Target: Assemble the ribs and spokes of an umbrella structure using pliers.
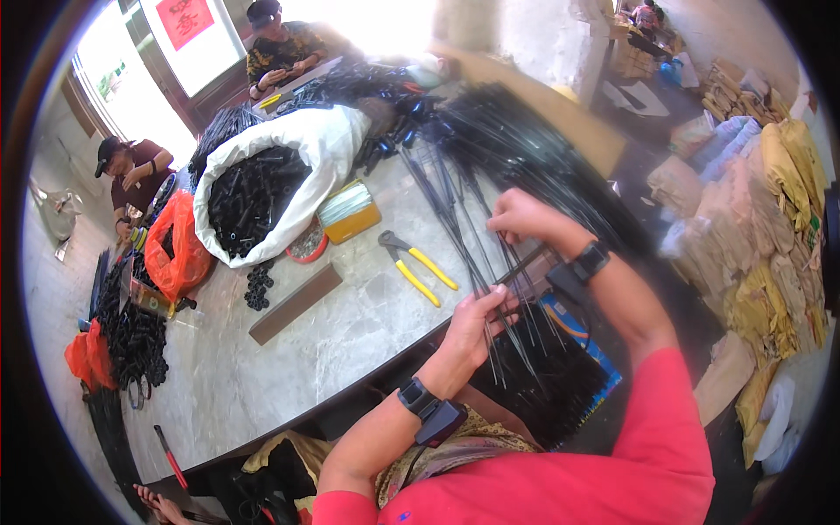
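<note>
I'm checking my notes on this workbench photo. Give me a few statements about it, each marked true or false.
1. The left hand holds a bunch of thin black rods. True.
2. The right hand rests on the pliers. False: it is up at the black rods, apart from the yellow-handled pliers, which lie untouched on the table.
3. The white sack holds black parts. True.
4. The orange bag lies to the right of the pliers. False: it is at the table's left edge.
5. Both wrists wear black bands. True.
</note>
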